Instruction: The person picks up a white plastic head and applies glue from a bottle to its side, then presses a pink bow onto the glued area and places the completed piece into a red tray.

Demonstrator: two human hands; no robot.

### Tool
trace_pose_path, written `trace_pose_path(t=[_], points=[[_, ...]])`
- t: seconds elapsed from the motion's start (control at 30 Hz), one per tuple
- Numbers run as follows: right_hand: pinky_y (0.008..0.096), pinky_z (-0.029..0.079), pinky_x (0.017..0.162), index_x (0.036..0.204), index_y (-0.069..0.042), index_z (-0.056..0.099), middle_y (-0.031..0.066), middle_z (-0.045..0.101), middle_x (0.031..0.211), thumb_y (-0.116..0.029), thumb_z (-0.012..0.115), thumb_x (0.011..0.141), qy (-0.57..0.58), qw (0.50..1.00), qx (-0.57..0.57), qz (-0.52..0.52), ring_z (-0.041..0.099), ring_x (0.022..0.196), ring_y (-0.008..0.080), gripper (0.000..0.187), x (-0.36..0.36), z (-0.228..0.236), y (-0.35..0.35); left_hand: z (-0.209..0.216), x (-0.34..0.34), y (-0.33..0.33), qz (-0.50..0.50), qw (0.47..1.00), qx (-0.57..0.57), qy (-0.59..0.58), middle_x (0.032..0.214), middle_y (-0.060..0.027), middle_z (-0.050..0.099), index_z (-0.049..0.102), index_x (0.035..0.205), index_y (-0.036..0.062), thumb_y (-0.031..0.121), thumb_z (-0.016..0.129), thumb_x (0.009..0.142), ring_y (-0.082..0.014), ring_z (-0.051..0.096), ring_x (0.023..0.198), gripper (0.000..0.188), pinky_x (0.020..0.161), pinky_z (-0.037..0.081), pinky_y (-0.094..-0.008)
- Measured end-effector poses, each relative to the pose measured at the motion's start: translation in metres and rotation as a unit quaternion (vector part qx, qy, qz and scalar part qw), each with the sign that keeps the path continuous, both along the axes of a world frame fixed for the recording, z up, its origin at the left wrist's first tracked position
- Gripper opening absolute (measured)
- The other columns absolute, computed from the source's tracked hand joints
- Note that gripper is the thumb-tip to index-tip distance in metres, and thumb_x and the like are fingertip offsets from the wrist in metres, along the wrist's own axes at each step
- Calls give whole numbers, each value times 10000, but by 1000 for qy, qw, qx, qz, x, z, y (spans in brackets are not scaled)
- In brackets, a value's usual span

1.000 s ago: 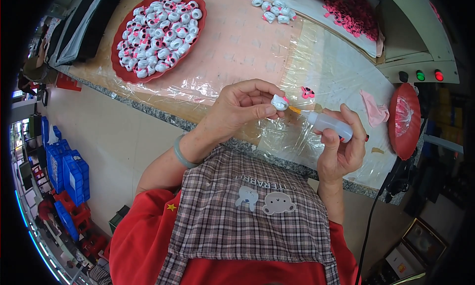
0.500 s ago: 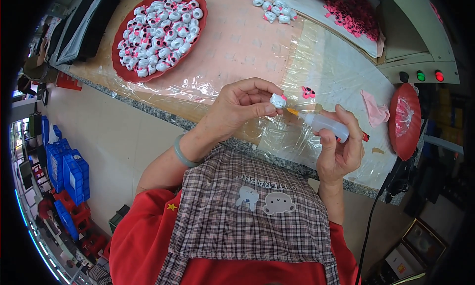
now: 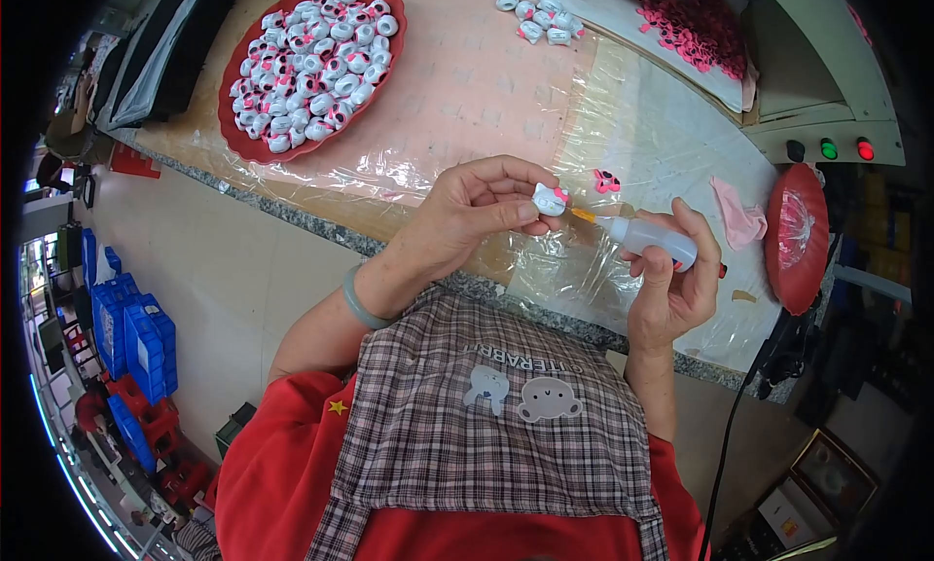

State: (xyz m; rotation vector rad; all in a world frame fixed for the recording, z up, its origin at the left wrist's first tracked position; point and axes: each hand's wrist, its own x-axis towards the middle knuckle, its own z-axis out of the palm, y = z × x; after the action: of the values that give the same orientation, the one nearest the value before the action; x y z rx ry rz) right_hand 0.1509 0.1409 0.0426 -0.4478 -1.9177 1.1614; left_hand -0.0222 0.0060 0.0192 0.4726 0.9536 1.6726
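Observation:
My left hand (image 3: 484, 209) pinches a small white cat-head bead (image 3: 550, 200) with a pink bow between thumb and fingers, above the work table. In my right hand (image 3: 675, 281) is a translucent squeeze bottle (image 3: 654, 241), tilted so that its orange-tipped nozzle (image 3: 583, 215) points at the bead. A small gap shows between the nozzle tip and the bead. On the plastic sheet just beyond the bottle lie small pink-and-black pieces (image 3: 607, 180).
A red scalloped tray (image 3: 231, 131) heaped with similar beads stands far left. More white beads (image 3: 551, 21) lie at the back, near a pile of pink pieces (image 3: 693, 28). To the right are a pink cloth (image 3: 736, 217), a red dish (image 3: 815, 269) and a cabinet with lit buttons (image 3: 844, 150).
The bottle has drawn slightly right, its nozzle now farther from the bead. My left hand has turned the bead a little, so more of its face and bow shows.

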Motion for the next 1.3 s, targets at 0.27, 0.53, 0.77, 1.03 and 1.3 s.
trace_pose_path(t=[0.27, 0.53, 0.77, 1.03, 1.3], points=[[271, 529, 698, 1185, 60, 537, 175, 679, 905, -194, 674, 878, -10, 1000, -1, -15, 673, 798, 198, 421, 1, 0, -1, 0, -1, 0, -12, 1000, 1, -14, 1039, -127, 651, 566, 1158, -44, 21, 570, 907, -196, 663, 933, 259, 831, 545, -270], [205, 462, 549, 1230, 45, 502, 171, 655, 932, -203, 612, 921, -31, 995, 95, -4, 545, 611, 101, 411, 5, 0, 4, -3, -1, -1, -5, 1000, 13, -15, 1034, -126, 653, 567, 1160, -37, 28, 573, 909, -196, 663, 933, 259, 825, 548, -273], [210, 481, 571, 1228, 52, 502, 170, 656, 928, -178, 598, 926, -28, 989, 144, 12, 550, 621, 102, 391, 3, 2, 6, -4, -3, -1, 4, 1000, 13, -7, 1078, -130, 640, 586, 1137, -24, 61, 589, 902, -199, 658, 938, 249, 826, 555, -293], [203, 469, 542, 1228, 45, 505, 164, 657, 919, -188, 607, 921, -43, 997, 60, 14, 548, 602, 96, 399, 4, 0, 3, -6, -2, 1, 4, 1000, 19, -17, 1040, -135, 650, 568, 1171, -45, 15, 566, 909, -198, 660, 948, 269, 839, 553, -272], [202, 464, 518, 1175, 19, 525, 169, 649, 925, -204, 634, 905, 4, 1000, -6, 12, 553, 587, 104, 366, -1, -4, 3, -7, -2, 1, -10, 999, 14, -34, 1054, -134, 643, 568, 1175, -40, 16, 569, 907, -203, 660, 944, 274, 842, 552, -281]])
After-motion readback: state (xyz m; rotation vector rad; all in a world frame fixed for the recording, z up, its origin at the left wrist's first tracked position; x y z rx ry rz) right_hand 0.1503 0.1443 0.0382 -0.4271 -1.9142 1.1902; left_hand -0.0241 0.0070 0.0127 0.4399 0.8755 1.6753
